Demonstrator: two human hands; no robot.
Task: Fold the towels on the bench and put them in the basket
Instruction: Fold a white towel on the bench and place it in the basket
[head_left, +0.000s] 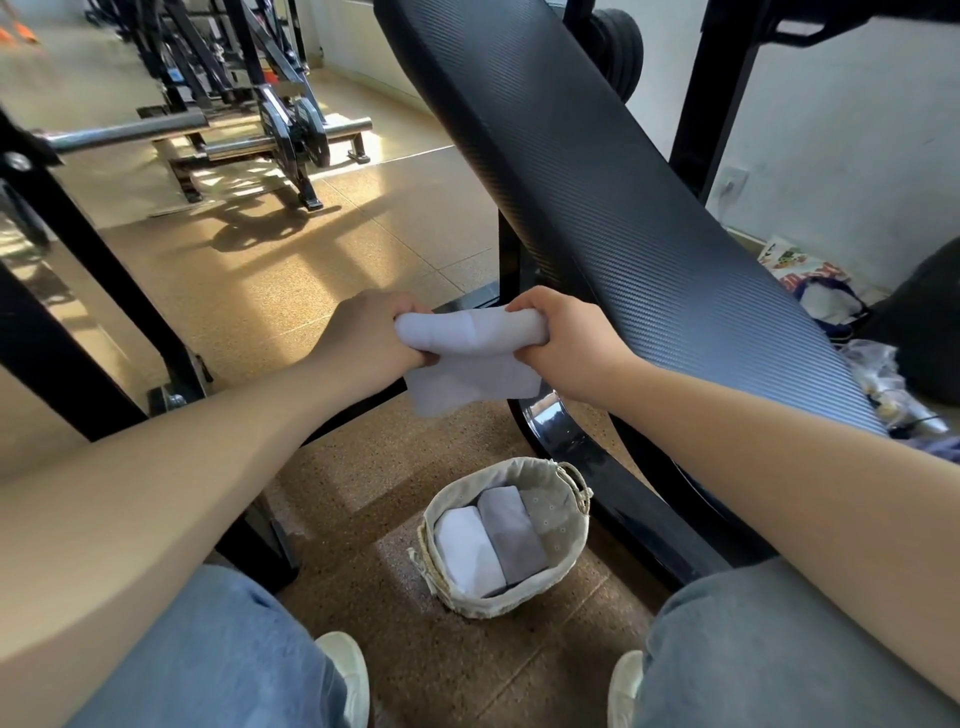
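Note:
A white towel (475, 358) hangs in the air in front of me, partly rolled along its top edge, with a loose flap below. My left hand (371, 340) grips its left end and my right hand (563, 345) grips its right end. Straight below, on the floor between my knees, stands a small woven basket (563, 571) with a cloth lining. Inside it lie a white folded towel (467, 551) and a grey folded towel (511, 535) side by side. The black padded bench (623, 208) slants away to the right, its surface bare.
A black steel frame post (88, 291) rises at left. A barbell rack with weight plates (291, 135) stands further back on the tan floor. Bags and clutter (831, 296) lie by the wall at right. My shoes (348, 675) flank the basket.

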